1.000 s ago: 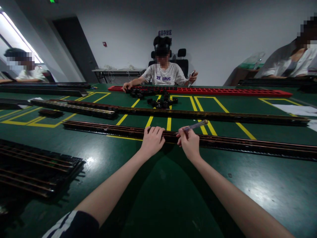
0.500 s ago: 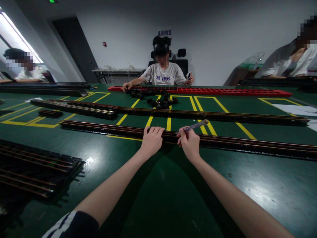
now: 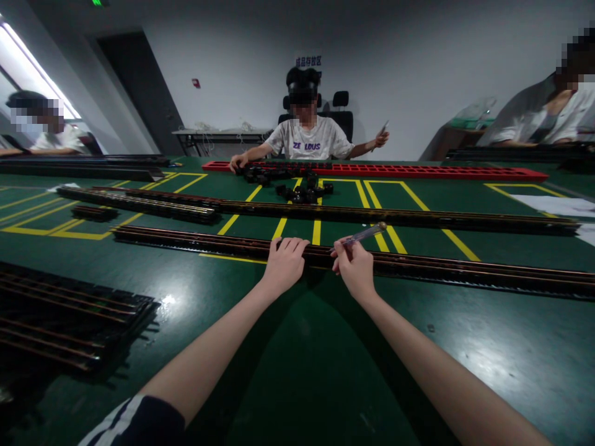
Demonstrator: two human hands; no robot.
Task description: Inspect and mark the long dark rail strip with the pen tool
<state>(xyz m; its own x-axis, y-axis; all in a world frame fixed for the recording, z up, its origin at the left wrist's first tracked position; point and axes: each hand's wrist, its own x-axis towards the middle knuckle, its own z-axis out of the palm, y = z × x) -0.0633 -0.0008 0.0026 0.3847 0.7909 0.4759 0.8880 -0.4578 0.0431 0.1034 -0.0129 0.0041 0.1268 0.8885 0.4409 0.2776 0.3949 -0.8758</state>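
Note:
A long black strip (image 3: 427, 272) with copper-coloured lines along it lies across the table in front of me. My left hand (image 3: 285, 266) rests over the strip, its fingers bent across the top and holding it; the thumb is hidden. Just to the right, my right hand (image 3: 356, 267) is closed around a slim pen-like tool (image 3: 367, 233) with a clear handle. The tool's back end points up and right, while its tip is down at the strip between my hands. Whether the tip touches the strip is hard to make out.
Another long strip (image 3: 418, 217) lies beyond, with shorter strips (image 3: 149, 204) at left. More strips (image 3: 69, 316) are stacked at near left. Across the green table, a co-worker (image 3: 307, 136) sits behind a red slotted rail (image 3: 418, 170) and black parts (image 3: 304, 191). Two other people sit at the sides.
My left hand has stayed in place on the strip. The tool in my right hand has tipped very slightly left. The co-worker opposite has swung a tool-holding hand outward.

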